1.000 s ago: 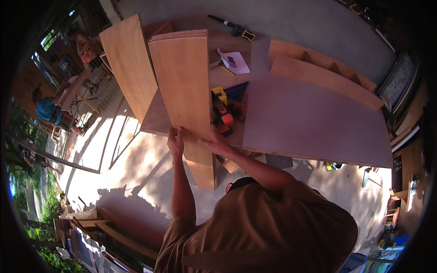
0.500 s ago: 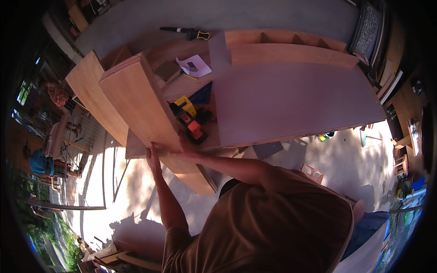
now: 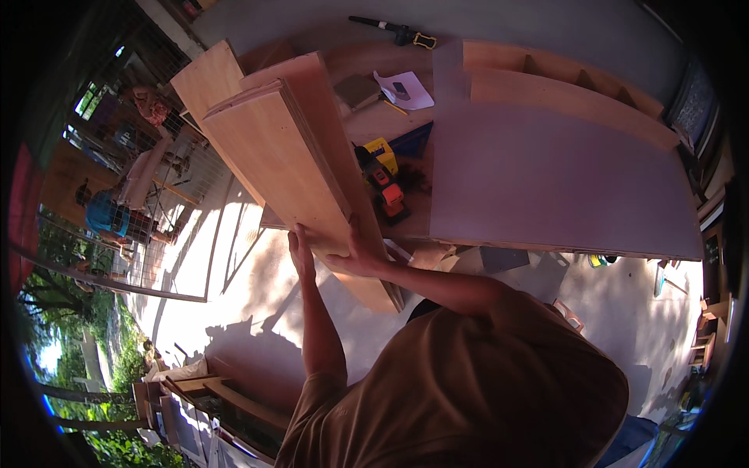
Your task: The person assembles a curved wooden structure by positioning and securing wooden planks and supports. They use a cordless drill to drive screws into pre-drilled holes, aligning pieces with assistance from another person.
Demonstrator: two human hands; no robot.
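Board stack (image 3: 273, 156), held slantwise across the near edge of the surface (image 3: 562, 179).
Left hand (image 3: 303, 253) grips one long side, right hand (image 3: 360, 253) clasps the other, presumably to hold the layers together where they overhang the floor (image 3: 242, 304).

Hidden behind the boards (image 3: 273, 148): much of the left board (image 3: 207, 74) and part of the table's (image 3: 562, 187) near edge. Largely concealed at the boards' left edge: fingers of the left hand (image 3: 303, 256). Cut off, near side: shirt (image 3: 460, 382). Too small to identify: dark object (image 3: 400, 88) on far paper (image 3: 420, 95).
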